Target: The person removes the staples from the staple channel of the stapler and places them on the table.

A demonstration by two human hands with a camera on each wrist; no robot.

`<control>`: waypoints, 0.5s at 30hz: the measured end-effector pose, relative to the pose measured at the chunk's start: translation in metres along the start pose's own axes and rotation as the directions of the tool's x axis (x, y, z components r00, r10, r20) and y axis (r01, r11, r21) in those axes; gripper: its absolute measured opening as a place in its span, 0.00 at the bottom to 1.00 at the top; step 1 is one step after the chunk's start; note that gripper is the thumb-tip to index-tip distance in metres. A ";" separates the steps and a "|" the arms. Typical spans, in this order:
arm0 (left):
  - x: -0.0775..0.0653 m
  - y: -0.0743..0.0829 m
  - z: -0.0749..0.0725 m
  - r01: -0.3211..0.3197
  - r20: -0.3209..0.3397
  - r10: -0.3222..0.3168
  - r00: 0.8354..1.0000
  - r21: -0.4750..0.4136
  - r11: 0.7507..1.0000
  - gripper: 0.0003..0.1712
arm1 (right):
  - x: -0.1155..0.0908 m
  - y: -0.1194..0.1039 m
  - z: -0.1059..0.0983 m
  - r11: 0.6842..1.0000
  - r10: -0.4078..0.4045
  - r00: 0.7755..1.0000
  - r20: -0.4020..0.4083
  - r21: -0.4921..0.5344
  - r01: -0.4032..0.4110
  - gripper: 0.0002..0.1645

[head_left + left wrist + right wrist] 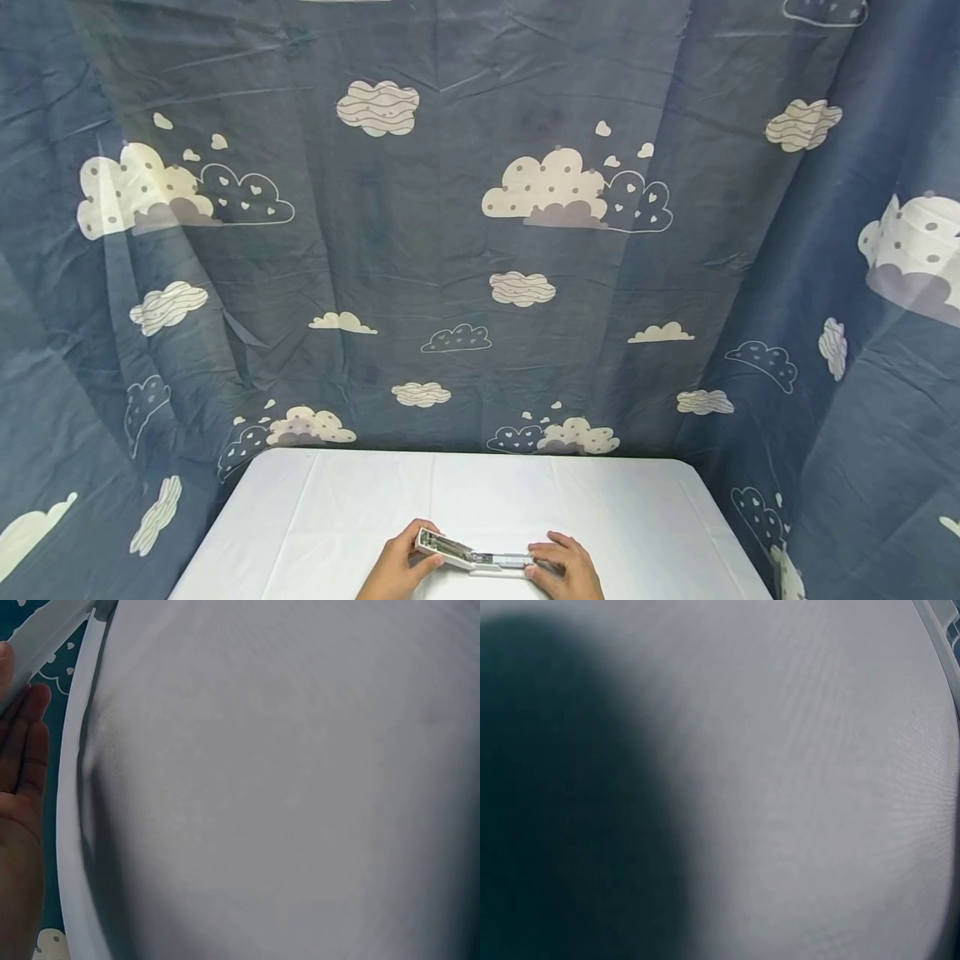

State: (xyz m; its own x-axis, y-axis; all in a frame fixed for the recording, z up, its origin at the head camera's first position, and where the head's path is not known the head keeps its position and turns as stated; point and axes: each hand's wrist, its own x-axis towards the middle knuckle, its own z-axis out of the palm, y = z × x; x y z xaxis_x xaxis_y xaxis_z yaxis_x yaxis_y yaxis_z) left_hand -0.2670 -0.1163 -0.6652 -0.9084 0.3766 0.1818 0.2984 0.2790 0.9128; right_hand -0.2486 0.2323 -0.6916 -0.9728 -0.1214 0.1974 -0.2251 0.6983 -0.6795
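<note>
At the 6 o'clock side of the table (pixel 525 492), the left hand (pixel 399 565) is pinching the opened hinged device (pixel 491 562) at its 10 o'clock end; the right hand (pixel 572 570) is pinching its 3 o'clock end; both should be avoiding twist

Hinged object (pixel 482 562) white, silver; tablecloth (pixel 487 492) white; curtain (pixel 420 250) blue, cream cloud print.

A white stapler (pixel 474 560) is spread open at its hinge, the hollow cover slanting toward the tabletop's (pixel 480 492) left side, the silvery metal channel and pale base reaching toward its right.
</note>
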 end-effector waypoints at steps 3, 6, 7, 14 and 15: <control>0.000 -0.001 -0.001 0.001 -0.001 -0.001 1.000 0.011 1.000 0.24 | 0.000 -0.004 -0.002 1.000 0.028 0.999 0.017 0.013 -0.029 0.22; -0.002 -0.004 -0.001 -0.001 -0.002 0.001 1.000 0.024 1.000 0.24 | 0.000 -0.007 -0.003 0.999 0.045 0.999 0.023 0.024 -0.045 0.22; -0.002 -0.005 -0.002 0.000 -0.002 0.000 1.000 0.026 1.000 0.24 | 0.000 -0.008 -0.003 0.999 0.041 0.999 0.023 0.021 -0.042 0.22; -0.005 -0.010 -0.004 0.013 -0.028 -0.010 1.000 0.091 0.996 0.24 | 0.000 -0.008 -0.004 0.997 0.061 0.997 0.055 0.050 -0.063 0.22; -0.005 -0.011 -0.004 0.019 -0.031 -0.016 0.999 0.096 0.995 0.24 | 0.001 -0.008 -0.004 0.997 0.055 0.997 0.061 0.058 -0.058 0.22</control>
State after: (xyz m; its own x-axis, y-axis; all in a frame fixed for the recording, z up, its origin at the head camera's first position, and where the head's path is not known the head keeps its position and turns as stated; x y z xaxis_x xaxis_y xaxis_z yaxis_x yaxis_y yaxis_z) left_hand -0.2666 -0.1250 -0.6744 -0.9219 0.3442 0.1781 0.3074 0.3695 0.8769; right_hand -0.2474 0.2299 -0.6833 -0.9852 -0.1256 0.1168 -0.1709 0.6620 -0.7298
